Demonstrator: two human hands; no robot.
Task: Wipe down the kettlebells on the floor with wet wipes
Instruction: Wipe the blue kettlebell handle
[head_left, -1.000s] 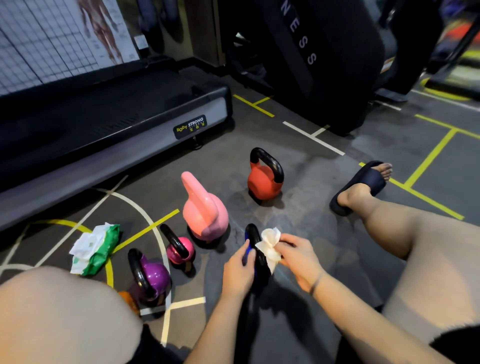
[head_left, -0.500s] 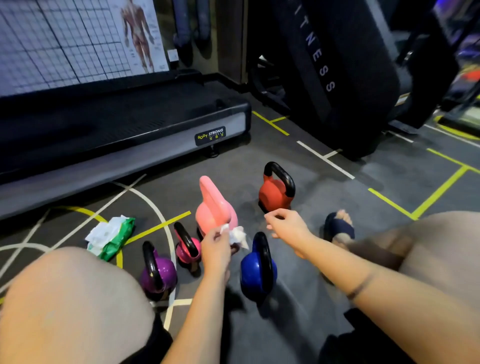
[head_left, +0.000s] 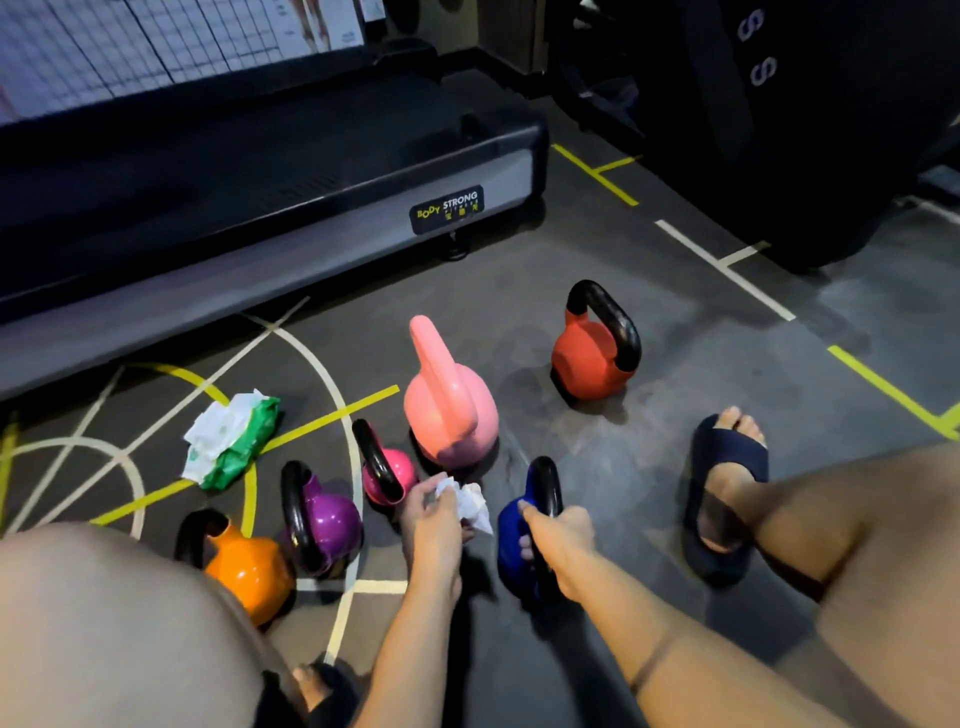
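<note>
The blue kettlebell (head_left: 511, 543), glossy-bodied with a black handle, is located on the grey floor (head_left: 675, 426), near the large pink kettlebell (head_left: 449, 410). Its handle is gripped by the right hand (head_left: 563, 535). A crumpled white wipe (head_left: 471, 503) is pinched in the left hand (head_left: 434, 519), just beside it.

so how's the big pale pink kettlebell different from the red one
The pale pink kettlebell has a handle in the same pink as its body; the red kettlebell has a black handle. The pink one looks taller and bulkier than the red one. Both stand upright on the floor, untouched.
</note>
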